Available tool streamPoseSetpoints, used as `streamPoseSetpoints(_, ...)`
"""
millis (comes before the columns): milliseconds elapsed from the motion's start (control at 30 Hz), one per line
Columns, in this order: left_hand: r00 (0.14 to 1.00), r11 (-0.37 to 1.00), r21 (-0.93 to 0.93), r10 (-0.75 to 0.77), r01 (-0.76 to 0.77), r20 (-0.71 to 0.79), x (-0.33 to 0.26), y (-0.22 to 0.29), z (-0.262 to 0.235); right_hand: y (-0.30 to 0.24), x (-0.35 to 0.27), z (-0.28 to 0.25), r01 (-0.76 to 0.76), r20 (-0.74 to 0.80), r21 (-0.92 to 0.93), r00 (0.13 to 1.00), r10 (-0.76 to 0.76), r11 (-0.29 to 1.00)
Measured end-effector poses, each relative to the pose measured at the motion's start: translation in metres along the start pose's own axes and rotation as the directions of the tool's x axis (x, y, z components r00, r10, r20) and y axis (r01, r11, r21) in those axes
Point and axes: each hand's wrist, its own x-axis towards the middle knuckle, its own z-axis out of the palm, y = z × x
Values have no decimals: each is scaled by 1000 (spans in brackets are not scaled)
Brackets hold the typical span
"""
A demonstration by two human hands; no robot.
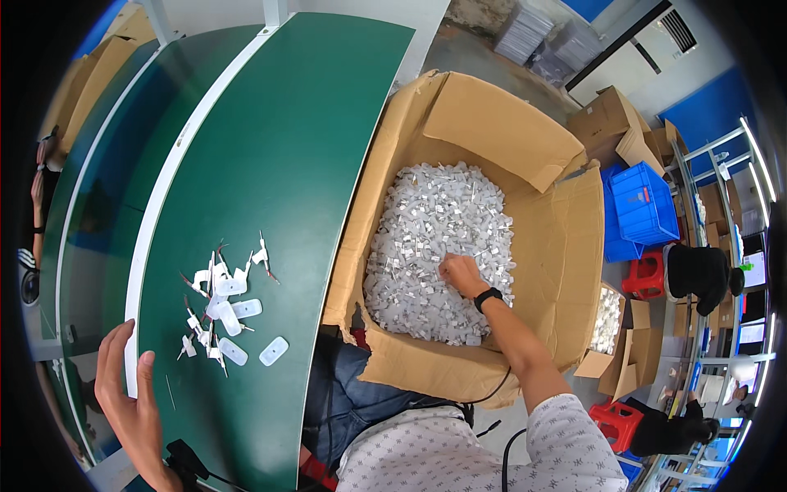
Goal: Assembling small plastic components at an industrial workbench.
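My right hand (461, 273) reaches into a large cardboard box (566, 271) and touches a deep heap of small white plastic pieces (434, 217). Its fingers are curled down into the heap, so whatever they grip is hidden. Over the near left edge of the green table (287, 156), my left hand (131, 394) is open with its fingers apart and holds nothing. To its right on the table lie several translucent white oval cases (274, 351) and a loose cluster of white connectors with short dark wires (197, 324).
A white rail (176, 156) divides the table lengthwise. On the right are blue crates (643, 205), red stools (648, 275), a smaller box of white parts (607, 320) and two seated people. Black cables (507, 385) hang near my right arm. Another person's arm shows at far left.
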Motion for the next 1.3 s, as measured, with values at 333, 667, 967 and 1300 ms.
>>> streamPoseSetpoints(333,959,872,-459,254,-171,125,-9,88,33,-156,10,-227,140,-210,951,946,245,275)
streamPoseSetpoints(667,956,760,-642,252,-100,149,-27,118,75,-294,-15,-256,339,-342,938,939,41,71)
streamPoseSetpoints(967,966,678,-725,250,-124,68,-35,109,72,-309,-21,-263,584,-593,738,800,-88,338)
streamPoseSetpoints(1300,953,555,-814,303,-172,6,-35,90,83,-319,-21,-264,620,-616,655,769,-170,432)
